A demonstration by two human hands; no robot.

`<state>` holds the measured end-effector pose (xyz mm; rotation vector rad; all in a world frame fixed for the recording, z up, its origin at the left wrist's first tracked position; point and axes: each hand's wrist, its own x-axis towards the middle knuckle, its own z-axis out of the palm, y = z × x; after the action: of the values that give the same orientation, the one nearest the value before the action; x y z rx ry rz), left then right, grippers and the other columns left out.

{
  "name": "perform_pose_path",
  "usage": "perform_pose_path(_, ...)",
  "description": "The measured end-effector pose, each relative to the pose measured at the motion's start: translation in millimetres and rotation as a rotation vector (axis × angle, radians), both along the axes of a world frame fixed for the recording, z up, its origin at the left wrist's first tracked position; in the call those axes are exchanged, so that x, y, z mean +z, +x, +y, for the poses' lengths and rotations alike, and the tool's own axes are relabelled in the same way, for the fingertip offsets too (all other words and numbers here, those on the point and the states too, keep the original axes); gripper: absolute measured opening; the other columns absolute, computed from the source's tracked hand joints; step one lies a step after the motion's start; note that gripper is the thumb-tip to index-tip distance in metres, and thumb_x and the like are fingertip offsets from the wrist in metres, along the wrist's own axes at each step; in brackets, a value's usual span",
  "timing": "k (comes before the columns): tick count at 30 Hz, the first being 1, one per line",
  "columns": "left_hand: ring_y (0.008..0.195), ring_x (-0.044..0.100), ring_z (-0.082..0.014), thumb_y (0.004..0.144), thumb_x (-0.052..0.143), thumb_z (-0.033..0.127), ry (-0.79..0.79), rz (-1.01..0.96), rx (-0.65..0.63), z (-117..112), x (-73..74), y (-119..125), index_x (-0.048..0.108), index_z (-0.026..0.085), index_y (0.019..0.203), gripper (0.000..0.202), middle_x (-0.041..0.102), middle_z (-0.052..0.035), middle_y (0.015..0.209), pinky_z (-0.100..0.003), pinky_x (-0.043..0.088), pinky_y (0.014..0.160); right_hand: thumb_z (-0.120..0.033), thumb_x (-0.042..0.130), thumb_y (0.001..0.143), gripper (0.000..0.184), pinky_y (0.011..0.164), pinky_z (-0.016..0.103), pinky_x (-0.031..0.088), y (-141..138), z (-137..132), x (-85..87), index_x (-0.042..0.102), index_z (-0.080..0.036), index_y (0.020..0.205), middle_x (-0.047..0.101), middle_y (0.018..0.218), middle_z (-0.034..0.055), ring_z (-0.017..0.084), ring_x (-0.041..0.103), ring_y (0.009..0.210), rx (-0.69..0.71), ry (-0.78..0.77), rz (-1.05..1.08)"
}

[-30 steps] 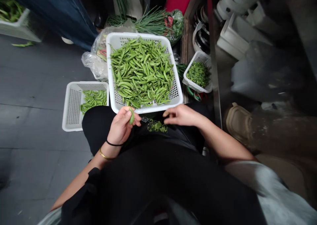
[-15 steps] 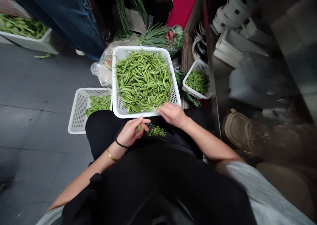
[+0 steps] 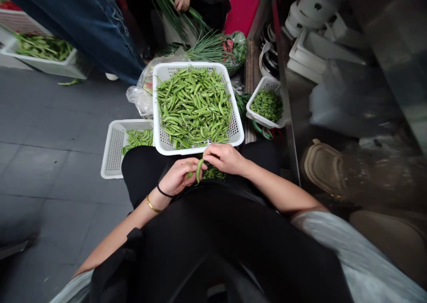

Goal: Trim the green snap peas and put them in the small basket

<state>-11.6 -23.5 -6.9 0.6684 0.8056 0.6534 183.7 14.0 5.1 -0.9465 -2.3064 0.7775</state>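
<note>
Over the lap, left fingers and right fingers grip 1 pod, lengthwise toward the big basket.

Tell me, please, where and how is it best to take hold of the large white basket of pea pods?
Grip the large white basket by its rim, likely best at mid-left and mid-right, one hand from each side. The rim is uncovered there, and opposite grips should keep the wide, heaped load of pods level.
</note>
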Motion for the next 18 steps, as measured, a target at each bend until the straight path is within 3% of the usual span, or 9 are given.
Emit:
perform_pose_path(6, 0.03, 0.021, 0.0005, 0.072, 0.066, 0.024, -0.109, -0.149, 0.031, 2.0, -6.1, 8.4, 0.062, 0.009, 0.073, 0.016, 0.059, -0.0014, 0.049, -0.015, 0.011, 0.032, -0.027, 0.035, 0.095, 0.032, 0.061, 0.028, 0.04, -16.2, -12.3, -11.0, 0.059, -0.013, 0.079, 0.06, 0.075, 0.0098, 0.017, 0.054, 0.067, -0.169, 0.253, -0.339)
perform_pose_path(9, 0.029, 0.02, 0.0009, 0.071, 0.065, 0.02, -0.083, -0.128, 0.197, 3.2, -8.2, 4.5, 0.062, 0.009, 0.078, 0.014, 0.066, -0.0043, 0.058, -0.015, 0.011, 0.031, -0.026, 0.035, 0.095, 0.029, 0.065, 0.027, 0.041, 1.6, -9.5, -1.9, 0.058, -0.015, 0.08, 0.06, 0.076, 0.0084, 0.017, 0.054, 0.071, -0.238, 0.255, -0.221)
perform_pose_path(12, 0.03, 0.024, 0.0006, 0.07, 0.065, 0.017, 0.033, -0.013, 0.358, 2.2, -7.8, -2.8, 0.061, 0.01, 0.081, 0.013, 0.072, -0.0096, 0.073, -0.017, 0.015, 0.032, -0.025, 0.041, 0.093, 0.021, 0.066, 0.025, 0.042, 24.7, -4.3, 14.0, 0.055, -0.017, 0.078, 0.059, 0.075, 0.0049, 0.014, 0.054, 0.071, -0.303, 0.146, -0.098)
perform_pose_path(15, 0.03, 0.028, -0.0004, 0.073, 0.066, 0.019, 0.171, 0.115, 0.383, -1.0, -3.7, -7.4, 0.061, 0.012, 0.084, 0.014, 0.072, -0.0078, 0.073, -0.018, 0.018, 0.034, -0.03, 0.051, 0.089, 0.014, 0.064, 0.024, 0.041, 28.5, -4.5, 23.0, 0.055, -0.017, 0.086, 0.059, 0.081, 0.0037, 0.012, 0.053, 0.068, -0.225, -0.024, -0.094)
perform_pose_path(18, 0.035, 0.035, -0.0028, 0.073, 0.067, 0.021, 0.353, 0.309, 0.297, -4.6, 3.4, -11.6, 0.064, 0.013, 0.086, 0.016, 0.064, -0.0007, 0.06, -0.018, 0.022, 0.036, -0.032, 0.051, 0.089, 0.017, 0.063, 0.023, 0.039, 13.8, -9.3, 19.0, 0.056, -0.017, 0.095, 0.06, 0.09, 0.0049, 0.011, 0.052, 0.068, -0.018, -0.094, -0.183)
